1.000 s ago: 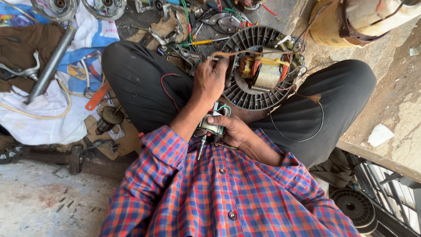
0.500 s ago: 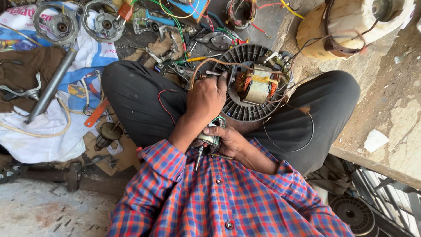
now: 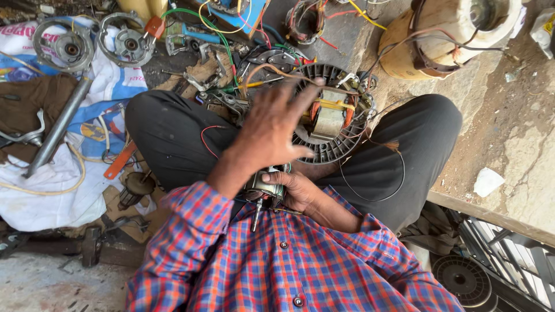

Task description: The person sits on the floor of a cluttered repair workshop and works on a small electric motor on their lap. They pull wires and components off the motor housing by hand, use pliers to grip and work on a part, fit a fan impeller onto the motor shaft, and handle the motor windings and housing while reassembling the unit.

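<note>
Black motor housing, copper windings inside

Small metal rotor, shaft down.

Single view, head-mounted on the seated person, aimed steeply down over the chest. Near field: checked shirt fills the bottom edge, lap and crossed legs centre frame. Far field, top of frame: cluttered floor ahead of the knees. Metal grille sits low right. No second view to compare.
</note>
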